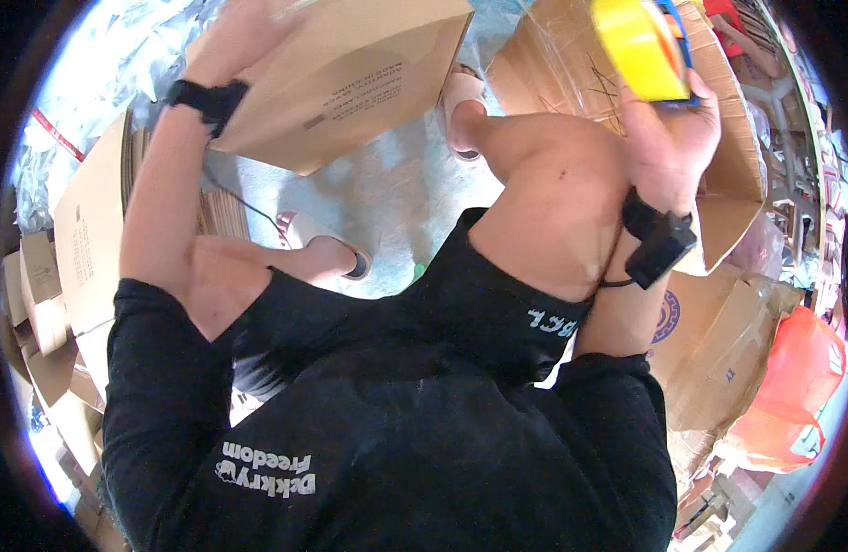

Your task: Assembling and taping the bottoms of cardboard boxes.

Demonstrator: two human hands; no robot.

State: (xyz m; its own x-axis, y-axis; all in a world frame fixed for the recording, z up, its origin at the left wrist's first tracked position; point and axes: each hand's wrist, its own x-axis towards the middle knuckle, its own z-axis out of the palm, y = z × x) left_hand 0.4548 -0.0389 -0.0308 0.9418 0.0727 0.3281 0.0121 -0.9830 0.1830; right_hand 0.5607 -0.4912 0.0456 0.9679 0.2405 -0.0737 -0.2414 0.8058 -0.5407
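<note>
A brown cardboard box [350, 83] with dark print stands tilted in front of me, between my legs. At its upper left is my left hand [249, 37], against or just over the cardboard; its fingers are smeared by motion and partly cut off by the picture's edge. My right hand [677, 138] is raised above my right knee, closed on a tape dispenser [640, 46] with a bright yellow roll and a blue frame. The top of the dispenser runs out of view. Dark bands with a cable sit on both wrists.
An opened carton [732, 175] stands beyond my right hand. Flattened cardboard [709, 350] and a red plastic bag [792, 396] lie at the right. More cartons [88, 221] stack up at the left, beside clear plastic wrapping [84, 83]. Another person's arm [750, 46] shows at the far right.
</note>
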